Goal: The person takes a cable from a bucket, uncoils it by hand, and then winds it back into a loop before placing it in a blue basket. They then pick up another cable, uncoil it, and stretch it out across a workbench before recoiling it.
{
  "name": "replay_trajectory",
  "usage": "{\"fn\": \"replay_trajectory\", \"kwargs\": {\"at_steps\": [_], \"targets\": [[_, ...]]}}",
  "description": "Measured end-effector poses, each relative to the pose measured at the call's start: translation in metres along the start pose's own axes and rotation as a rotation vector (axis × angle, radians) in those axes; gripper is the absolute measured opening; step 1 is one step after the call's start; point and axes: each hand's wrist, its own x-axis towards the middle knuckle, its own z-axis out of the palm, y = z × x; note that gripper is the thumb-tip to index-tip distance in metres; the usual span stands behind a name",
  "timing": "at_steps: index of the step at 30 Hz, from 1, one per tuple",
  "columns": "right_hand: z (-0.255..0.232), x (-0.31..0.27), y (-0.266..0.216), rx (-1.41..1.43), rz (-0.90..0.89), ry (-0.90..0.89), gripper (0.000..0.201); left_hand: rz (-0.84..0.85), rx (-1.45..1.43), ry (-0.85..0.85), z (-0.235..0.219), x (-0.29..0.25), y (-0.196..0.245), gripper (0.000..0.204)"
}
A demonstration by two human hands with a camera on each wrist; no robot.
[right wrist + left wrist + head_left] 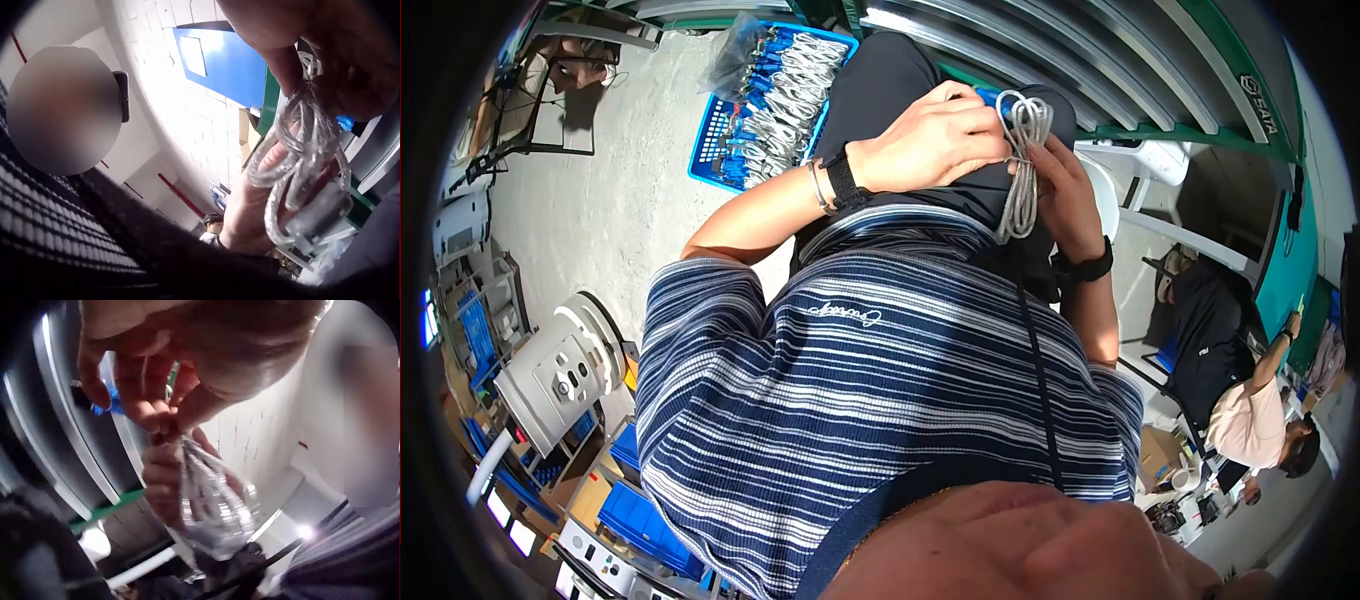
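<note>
In the head view a bundle of silver, clear-sheathed cable [1022,195] hangs in loops over the lap, gathered tight at its middle. My left hand [935,140] reaches across from the left and pinches the bundle near that waist. From the other side my right hand [1068,195] holds it, fingers partly behind the loops. A blue connector [109,402] shows beyond the left fingers in the left wrist view. The right wrist view has the loops close up, with a clear greyish block [322,215] among them and my left hand [250,206] behind.
A blue basket [703,150] full of similar bundles with blue ends stands at the left knee, a clear plastic bag [735,60] at its edge. Ahead is a slatted metal and green cabinet [1160,60]. Another person [1250,420] is at the right. A white machine [550,385] stands left.
</note>
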Motion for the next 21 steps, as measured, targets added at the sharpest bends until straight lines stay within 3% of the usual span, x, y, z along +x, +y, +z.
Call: {"fn": "replay_trajectory", "kwargs": {"at_steps": [1,3,5,7,9,11,13,15,17,20,21], "targets": [[-0.002,0.0,0.001,0.092,0.033,-0.046,0.034,0.092,0.085,-0.014,-0.001,-0.001,0.0,0.009],[-0.01,0.001,0.009,0.144,0.091,-0.079,0.036,0.118,0.116,-0.027,-0.001,-0.003,0.001,0.011],[-0.011,0.004,0.013,0.116,-0.011,-0.125,0.04,-0.022,-0.016,0.059,0.004,-0.003,0.003,0.01],[-0.002,0.003,0.01,-0.148,-0.171,-0.012,0.04,-0.421,-0.541,-0.054,0.007,-0.001,0.012,0.016],[0.0,0.001,0.003,-0.298,-0.316,-0.082,0.037,-0.685,-1.022,-0.179,0.022,-0.013,0.0,0.024],[-0.009,0.004,0.013,-0.389,-0.33,-0.071,0.035,-0.88,-1.307,-0.199,0.019,-0.012,0.005,0.028],[-0.009,0.005,0.015,-0.525,-0.465,-0.078,0.035,-1.045,-1.466,-0.161,0.017,-0.009,0.006,0.026],[-0.003,-0.002,0.003,-0.616,-0.481,-0.079,0.035,-1.107,-1.502,-0.108,0.013,-0.007,0.005,0.025],[0.003,-0.008,-0.008,-0.742,-0.626,-0.072,0.035,-1.086,-1.479,-0.148,0.012,-0.006,0.002,0.024],[-0.002,-0.007,-0.001,-0.744,-0.64,-0.018,0.032,-1.052,-1.394,-0.153,0.008,0.002,0.008,0.022],[-0.007,0.0,0.011,-0.583,-0.57,-0.06,0.03,-0.986,-1.307,-0.17,0.006,0.004,0.008,0.021]]}}
